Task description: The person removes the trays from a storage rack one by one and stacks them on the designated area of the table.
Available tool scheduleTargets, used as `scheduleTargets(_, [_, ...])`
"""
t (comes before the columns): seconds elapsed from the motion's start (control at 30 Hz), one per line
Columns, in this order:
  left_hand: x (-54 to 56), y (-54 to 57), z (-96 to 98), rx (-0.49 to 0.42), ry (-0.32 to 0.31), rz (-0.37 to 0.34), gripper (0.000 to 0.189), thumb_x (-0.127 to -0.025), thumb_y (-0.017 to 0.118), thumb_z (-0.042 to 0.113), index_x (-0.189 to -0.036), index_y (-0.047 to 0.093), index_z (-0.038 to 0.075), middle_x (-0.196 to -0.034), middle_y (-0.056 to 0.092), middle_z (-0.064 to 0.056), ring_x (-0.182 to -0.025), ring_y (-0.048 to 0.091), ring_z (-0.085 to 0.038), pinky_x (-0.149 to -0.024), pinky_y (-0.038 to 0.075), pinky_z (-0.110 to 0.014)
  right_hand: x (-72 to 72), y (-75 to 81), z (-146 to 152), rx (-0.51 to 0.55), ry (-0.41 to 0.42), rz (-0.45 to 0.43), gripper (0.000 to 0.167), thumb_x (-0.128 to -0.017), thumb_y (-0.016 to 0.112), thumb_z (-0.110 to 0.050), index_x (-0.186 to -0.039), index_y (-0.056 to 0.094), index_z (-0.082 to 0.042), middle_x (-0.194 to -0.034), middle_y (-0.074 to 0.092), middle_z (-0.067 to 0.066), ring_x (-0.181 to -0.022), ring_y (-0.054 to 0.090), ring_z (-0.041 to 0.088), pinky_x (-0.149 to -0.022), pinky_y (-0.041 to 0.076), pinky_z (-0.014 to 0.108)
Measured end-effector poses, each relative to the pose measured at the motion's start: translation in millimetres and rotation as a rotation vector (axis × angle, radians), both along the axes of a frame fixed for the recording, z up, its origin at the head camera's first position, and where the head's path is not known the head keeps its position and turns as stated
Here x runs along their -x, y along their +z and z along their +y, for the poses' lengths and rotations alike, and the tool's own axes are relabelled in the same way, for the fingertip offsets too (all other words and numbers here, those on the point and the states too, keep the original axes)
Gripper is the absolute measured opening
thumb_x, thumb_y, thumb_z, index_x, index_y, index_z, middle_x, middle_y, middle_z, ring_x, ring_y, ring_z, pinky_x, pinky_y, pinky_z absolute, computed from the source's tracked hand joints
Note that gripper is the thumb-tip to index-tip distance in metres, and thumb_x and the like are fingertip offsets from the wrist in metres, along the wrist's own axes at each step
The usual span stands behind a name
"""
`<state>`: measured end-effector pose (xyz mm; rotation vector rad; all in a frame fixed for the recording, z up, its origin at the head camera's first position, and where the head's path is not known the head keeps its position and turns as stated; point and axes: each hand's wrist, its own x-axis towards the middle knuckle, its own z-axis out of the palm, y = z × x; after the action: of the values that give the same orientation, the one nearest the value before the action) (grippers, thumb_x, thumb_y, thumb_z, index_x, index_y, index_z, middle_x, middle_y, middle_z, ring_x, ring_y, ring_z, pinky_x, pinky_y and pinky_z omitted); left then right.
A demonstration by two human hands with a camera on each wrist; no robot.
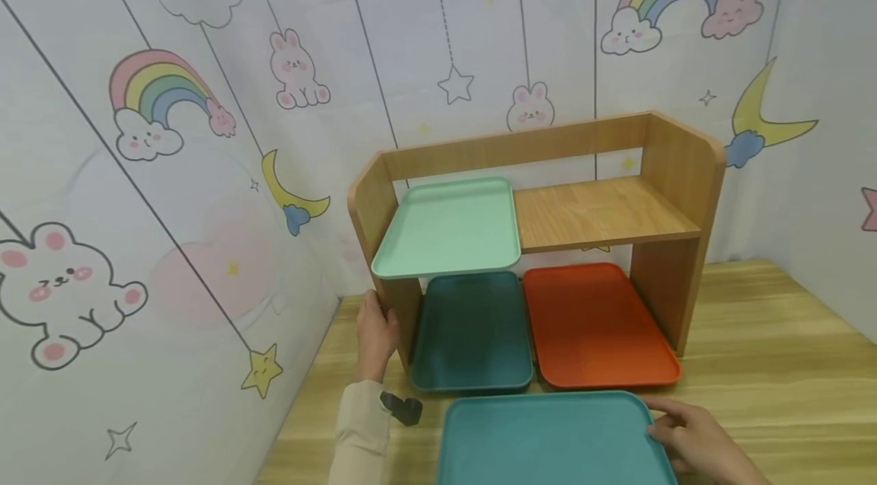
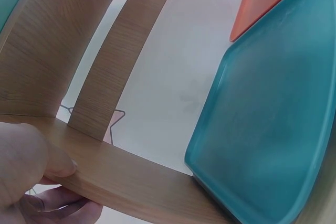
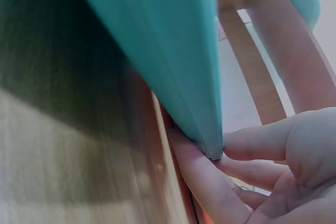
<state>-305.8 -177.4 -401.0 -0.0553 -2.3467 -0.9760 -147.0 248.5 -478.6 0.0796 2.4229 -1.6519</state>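
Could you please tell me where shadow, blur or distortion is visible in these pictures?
In the head view, light is soft, with the dark teal tray shaded under the wooden shelf; in the left wrist view, its back strip looks curved, probably lens distortion; in the right wrist view, a broad dark shadow crosses the blurred tabletop beside the turquoise tray.

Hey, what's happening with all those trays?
Someone's right grip pinches the edge of a teal tray in front of a wooden shelf, while their left grip holds the shelf's left side. A mint tray lies up on the left part of the shelf. Down below, a dark tray and a red tray lie side by side.
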Motion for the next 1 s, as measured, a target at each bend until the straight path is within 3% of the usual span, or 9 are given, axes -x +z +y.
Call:
scheduleTargets(0.13, [0.6,0.5,-0.4,-0.002,0.005,-0.006,0.017,-0.089,0.052,-0.003,-0.105,0.048,-0.005,-0.098,0.056,-0.025,-0.095,0.056,-0.040,-0.081,0.048,-0.051,0.6,-4.4,-1.2,-0.053,0.001,0.033,0.055,-0.090,0.056,-0.005,-0.136,0.036,0.016,-0.085,0.062,0.007,-0.076,0.060,0.020,-0.061,0.056,0.035])
scheduleTargets(0.43, [-1.4,2.5,-0.2,-0.005,0.002,-0.017,0.016,-0.089,0.052,-0.003,-0.105,0.048,-0.005,-0.098,0.056,-0.025,-0.095,0.056,-0.040,-0.082,0.047,-0.052,2.6,-7.4,-8.8,-0.141,-0.087,0.000,0.050,-0.087,0.058,-0.001,-0.134,0.045,0.011,-0.082,0.061,0.006,-0.069,0.059,0.019,-0.056,0.053,0.033])
scheduleTargets(1.0, [-0.4,2.2,-0.1,-0.009,0.011,-0.058,0.021,-0.089,0.052,-0.002,-0.110,0.048,-0.004,-0.102,0.056,-0.024,-0.098,0.057,-0.038,-0.083,0.049,-0.051,1.2,-11.1,-16.0,-0.353,-0.116,0.126,0.042,-0.082,0.062,-0.001,-0.123,0.058,0.008,-0.072,0.058,0.002,-0.051,0.054,0.016,-0.047,0.045,0.026])
